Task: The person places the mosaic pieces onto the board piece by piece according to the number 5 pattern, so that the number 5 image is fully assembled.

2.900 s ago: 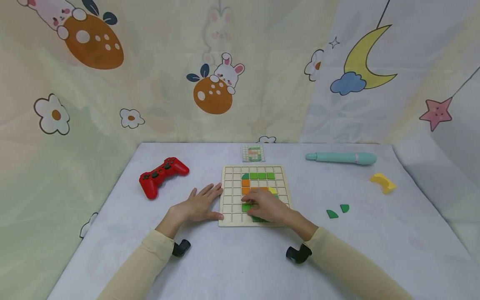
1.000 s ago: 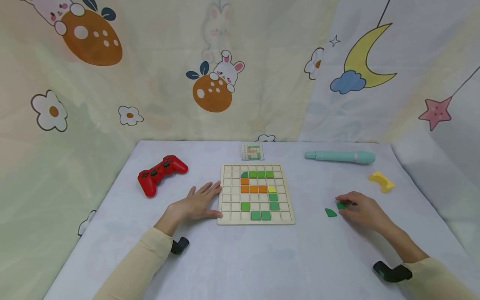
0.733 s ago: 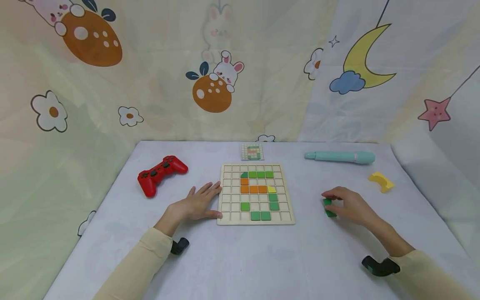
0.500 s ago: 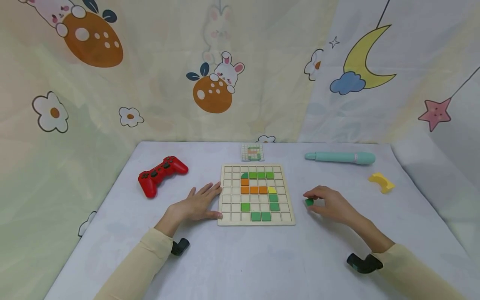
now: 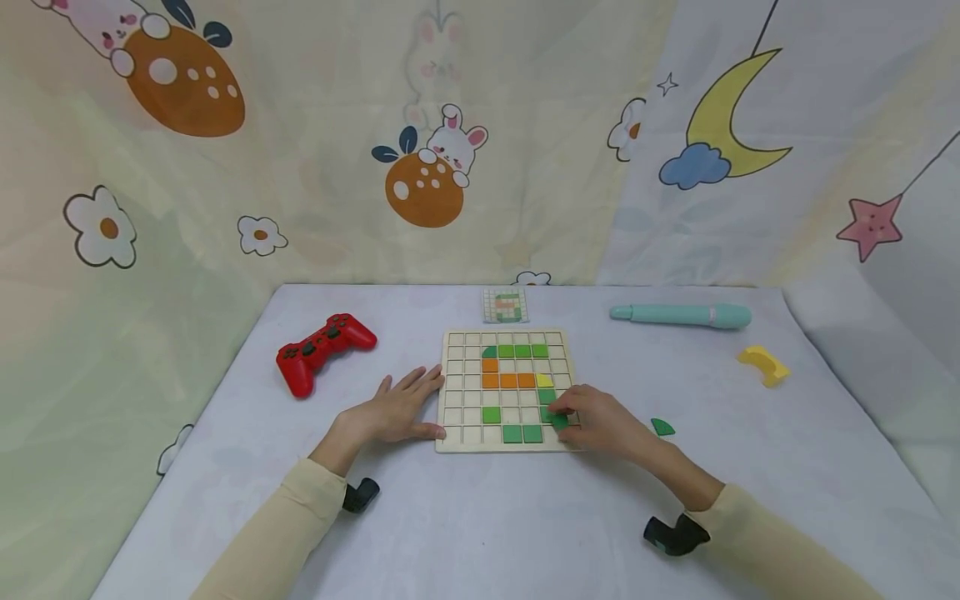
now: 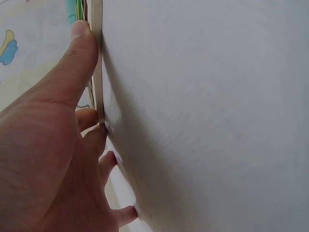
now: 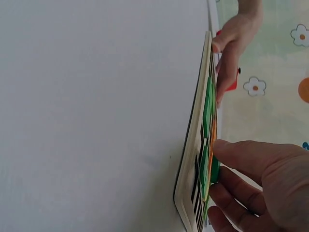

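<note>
A wooden grid board (image 5: 459,417) lies mid-table with green, orange and yellow tiles in several of its squares. My right hand (image 5: 609,427) is over the board's lower right part and pinches a green quarter-round tile (image 5: 558,422) between thumb and fingers. In the right wrist view the thumb and fingers of the right hand (image 7: 270,183) hold this tile (image 7: 215,170) close to the board's face. My left hand (image 5: 393,412) rests with spread, straight fingers at the board's left edge. The left wrist view shows the left thumb (image 6: 79,63) touching that edge. Another green quarter-round tile (image 5: 662,427) lies on the table.
Behind the board lies a small pattern card (image 5: 506,306). A red game controller (image 5: 324,353) sits at the left. A teal pen-shaped tool (image 5: 681,315) and a yellow arch block (image 5: 764,365) lie at the right. A printed cloth hangs behind the table.
My right hand left the board, picked up one of the two loose green quarter-round tiles at the right, and carried it left to the board. My left hand has stayed at the board's edge.
</note>
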`<state>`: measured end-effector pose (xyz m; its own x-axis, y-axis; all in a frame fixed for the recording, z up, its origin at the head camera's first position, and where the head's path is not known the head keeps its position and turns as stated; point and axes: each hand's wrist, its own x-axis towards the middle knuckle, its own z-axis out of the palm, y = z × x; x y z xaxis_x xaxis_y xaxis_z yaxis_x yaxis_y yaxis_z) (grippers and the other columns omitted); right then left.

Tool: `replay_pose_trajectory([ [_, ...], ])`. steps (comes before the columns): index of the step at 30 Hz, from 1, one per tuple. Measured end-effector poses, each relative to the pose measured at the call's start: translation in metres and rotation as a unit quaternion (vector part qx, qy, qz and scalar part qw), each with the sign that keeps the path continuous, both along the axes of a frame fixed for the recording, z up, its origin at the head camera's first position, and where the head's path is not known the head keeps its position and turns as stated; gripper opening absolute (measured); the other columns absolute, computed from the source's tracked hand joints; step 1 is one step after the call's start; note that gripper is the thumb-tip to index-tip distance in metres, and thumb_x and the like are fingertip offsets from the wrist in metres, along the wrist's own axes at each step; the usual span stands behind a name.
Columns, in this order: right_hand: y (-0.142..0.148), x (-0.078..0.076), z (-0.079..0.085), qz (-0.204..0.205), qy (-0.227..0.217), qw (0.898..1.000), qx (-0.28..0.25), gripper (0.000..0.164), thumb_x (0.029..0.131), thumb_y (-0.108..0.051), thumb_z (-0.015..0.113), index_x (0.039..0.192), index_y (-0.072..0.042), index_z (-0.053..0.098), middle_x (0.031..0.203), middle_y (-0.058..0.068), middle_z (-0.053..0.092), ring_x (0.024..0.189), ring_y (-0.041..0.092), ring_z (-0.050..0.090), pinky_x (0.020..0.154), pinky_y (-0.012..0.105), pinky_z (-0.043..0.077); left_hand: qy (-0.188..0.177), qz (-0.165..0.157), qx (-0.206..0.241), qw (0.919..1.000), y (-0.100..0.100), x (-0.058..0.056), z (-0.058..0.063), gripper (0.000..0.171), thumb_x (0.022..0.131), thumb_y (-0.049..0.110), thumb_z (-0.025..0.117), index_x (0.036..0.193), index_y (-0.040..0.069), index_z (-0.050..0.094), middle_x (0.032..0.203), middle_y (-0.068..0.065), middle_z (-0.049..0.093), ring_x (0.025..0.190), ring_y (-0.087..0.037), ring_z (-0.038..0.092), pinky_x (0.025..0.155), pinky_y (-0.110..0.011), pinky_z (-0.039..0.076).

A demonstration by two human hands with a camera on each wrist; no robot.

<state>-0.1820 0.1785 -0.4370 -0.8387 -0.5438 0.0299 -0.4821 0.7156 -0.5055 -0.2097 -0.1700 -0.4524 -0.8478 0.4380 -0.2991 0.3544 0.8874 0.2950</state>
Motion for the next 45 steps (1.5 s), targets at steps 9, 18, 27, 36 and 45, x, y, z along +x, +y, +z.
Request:
replay_pose_trajectory([
  [9, -0.012, 0.010, -0.004, 0.002, 0.016, 1.000, 0.008, 0.031, 0.080, -0.012, 0.078, 0.110, -0.013, 0.071, 0.110, -0.001, 0.065, 0.104, 0.017, 0.056, 0.091, 0.036, 0.052, -0.002, -0.001, 0.005, 1.0000, 0.000, 0.001, 0.002, 0.096, 0.083, 0.059, 0.066, 0.156, 0.021, 0.017, 0.165, 0.003, 0.009, 0.152, -0.026, 0.005, 0.116, -0.067, 0.006],
  [18, -0.016, 0.012, -0.007, -0.004, 0.036, 0.999, 0.014, 0.031, 0.077, -0.015, 0.080, 0.107, -0.012, 0.072, 0.103, -0.003, 0.064, 0.095, 0.012, 0.054, 0.084, 0.031, 0.052, 0.002, -0.003, 0.004, 1.0000, 0.000, 0.001, 0.001, 0.095, 0.083, 0.059, 0.066, 0.156, 0.021, 0.018, 0.165, 0.003, 0.011, 0.152, -0.026, 0.005, 0.115, -0.067, 0.007],
  [27, -0.016, 0.014, -0.009, -0.013, 0.048, 0.999, 0.013, 0.030, 0.076, -0.014, 0.081, 0.105, -0.012, 0.073, 0.102, -0.002, 0.063, 0.090, 0.011, 0.055, 0.081, 0.028, 0.052, 0.003, -0.002, 0.003, 1.0000, 0.000, 0.000, 0.000, 0.096, 0.082, 0.060, 0.066, 0.156, 0.021, 0.017, 0.165, 0.003, 0.010, 0.152, -0.026, 0.006, 0.115, -0.067, 0.007],
  [36, -0.017, 0.016, -0.010, -0.028, 0.042, 0.999, 0.000, 0.029, 0.078, -0.014, 0.080, 0.105, -0.010, 0.073, 0.103, 0.000, 0.064, 0.090, 0.012, 0.057, 0.080, 0.027, 0.053, -0.002, 0.000, 0.003, 1.0000, 0.000, 0.000, 0.002, 0.097, 0.082, 0.059, 0.066, 0.156, 0.021, 0.017, 0.165, 0.002, 0.009, 0.152, -0.028, 0.006, 0.115, -0.068, 0.006],
  [45, -0.014, 0.017, -0.011, -0.030, 0.047, 0.998, -0.013, 0.027, 0.079, -0.016, 0.079, 0.105, -0.011, 0.073, 0.101, -0.002, 0.064, 0.088, 0.011, 0.057, 0.079, 0.026, 0.053, -0.006, -0.002, 0.002, 1.0000, 0.000, 0.000, 0.003, 0.096, 0.083, 0.059, 0.066, 0.156, 0.021, 0.017, 0.165, 0.003, 0.008, 0.152, -0.027, 0.005, 0.115, -0.067, 0.005],
])
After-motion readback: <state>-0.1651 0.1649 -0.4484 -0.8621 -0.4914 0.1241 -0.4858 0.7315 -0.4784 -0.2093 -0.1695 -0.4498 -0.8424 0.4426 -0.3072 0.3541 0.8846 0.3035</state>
